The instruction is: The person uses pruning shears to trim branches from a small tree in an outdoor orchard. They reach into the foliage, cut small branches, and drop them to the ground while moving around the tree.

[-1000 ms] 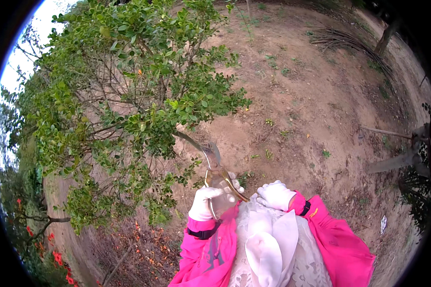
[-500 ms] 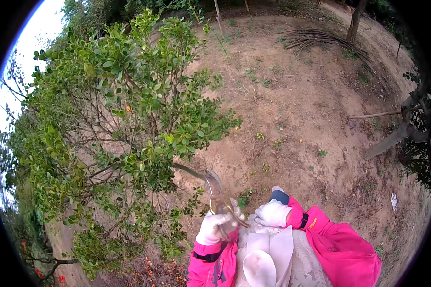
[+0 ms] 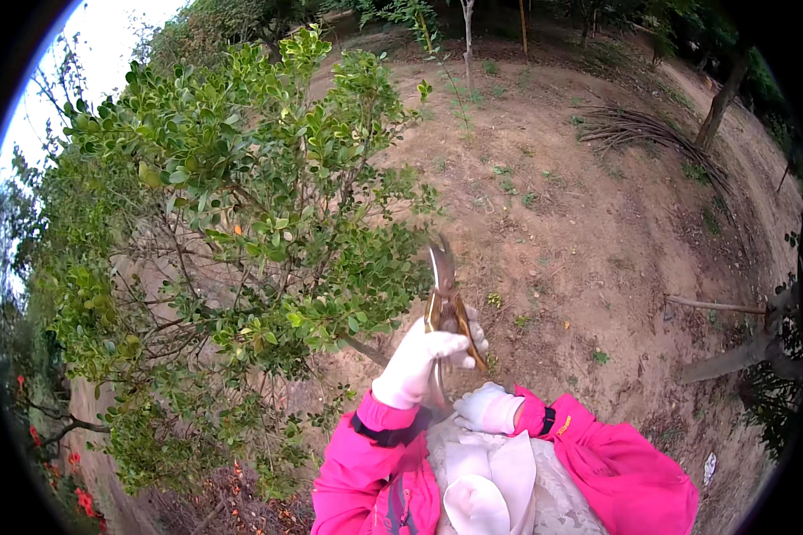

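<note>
My left hand (image 3: 419,352), in a white glove, is closed around a pair of pruning shears (image 3: 441,290). Their curved metal blades point up and away, with the brownish handles in my grip. The shears are raised beside the right edge of a leafy green bush (image 3: 277,223); whether the blades touch any leaf is hard to tell. Low at my waist, my right hand (image 3: 489,408), also white-gloved, has its fingers curled in against my pale patterned clothing. What they hold, if anything, is hidden. Both arms wear bright pink sleeves with dark cuff straps.
A bare branch or stem (image 3: 366,350) runs from the bush toward my left wrist. Behind lies a pile of cut sticks (image 3: 647,134) by a thin trunk (image 3: 721,102). A forked grey trunk (image 3: 732,357) leans at the right. Red flowers (image 3: 84,501) show lower left.
My left hand has lifted the shears up and forward, away from my waist, and the blades now point more upward. My right hand stays at my waist. The whole view has shifted slightly.
</note>
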`<move>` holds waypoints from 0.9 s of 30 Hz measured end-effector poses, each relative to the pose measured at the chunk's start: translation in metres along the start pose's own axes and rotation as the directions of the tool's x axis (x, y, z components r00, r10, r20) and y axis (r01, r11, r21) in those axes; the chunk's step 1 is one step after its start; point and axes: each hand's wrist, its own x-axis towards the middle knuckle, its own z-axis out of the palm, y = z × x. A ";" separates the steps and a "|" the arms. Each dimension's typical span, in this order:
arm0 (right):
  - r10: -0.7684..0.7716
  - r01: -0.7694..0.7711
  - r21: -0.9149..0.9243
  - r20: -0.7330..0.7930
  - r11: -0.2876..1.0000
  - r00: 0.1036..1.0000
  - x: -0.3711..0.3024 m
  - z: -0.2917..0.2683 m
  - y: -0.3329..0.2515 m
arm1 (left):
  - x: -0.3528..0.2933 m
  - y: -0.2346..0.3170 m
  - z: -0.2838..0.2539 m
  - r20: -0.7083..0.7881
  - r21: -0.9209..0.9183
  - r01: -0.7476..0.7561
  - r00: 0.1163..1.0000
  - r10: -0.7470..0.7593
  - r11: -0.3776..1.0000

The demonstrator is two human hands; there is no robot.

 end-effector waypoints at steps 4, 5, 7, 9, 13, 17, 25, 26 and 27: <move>0.024 -0.023 0.031 -0.009 0.999 1.000 -0.015 -0.013 0.046 | 0.104 0.025 -0.010 -0.061 0.005 -0.061 0.996 0.062 0.998; 0.011 -0.011 0.040 -0.022 0.999 1.000 -0.018 -0.016 0.057 | 0.129 0.030 -0.022 -0.094 -0.082 -0.060 0.994 0.052 0.995; -0.006 0.010 0.049 -0.082 0.999 0.997 -0.029 -0.017 0.080 | 0.173 0.044 -0.040 -0.131 -0.189 -0.084 0.990 0.059 0.978; 0.000 0.004 0.040 -0.108 0.999 0.994 -0.036 -0.020 0.101 | 0.198 0.062 -0.038 -0.211 -0.141 -0.156 0.970 0.124 0.978; 0.002 0.001 0.024 -0.132 1.000 0.991 -0.042 -0.027 0.129 | 0.229 0.082 -0.047 -0.239 -0.187 -0.115 0.969 0.068 0.976; -0.030 0.035 0.036 -0.132 0.999 0.991 -0.037 -0.034 0.147 | 0.247 0.090 -0.062 -0.254 -0.181 -0.141 0.963 0.092 0.973; -0.036 0.037 0.008 -0.108 0.999 0.994 -0.023 -0.046 0.168 | 0.272 0.096 -0.082 -0.390 0.019 -0.224 0.896 0.213 0.974; -0.035 0.036 0.009 -0.103 0.999 0.994 -0.021 -0.047 0.168 | 0.273 0.098 -0.085 -0.418 0.004 -0.178 0.894 0.163 0.984; -0.032 0.033 0.009 -0.095 0.999 0.995 -0.020 -0.049 0.170 | 0.272 0.100 -0.080 -0.434 0.036 -0.192 0.881 0.188 0.981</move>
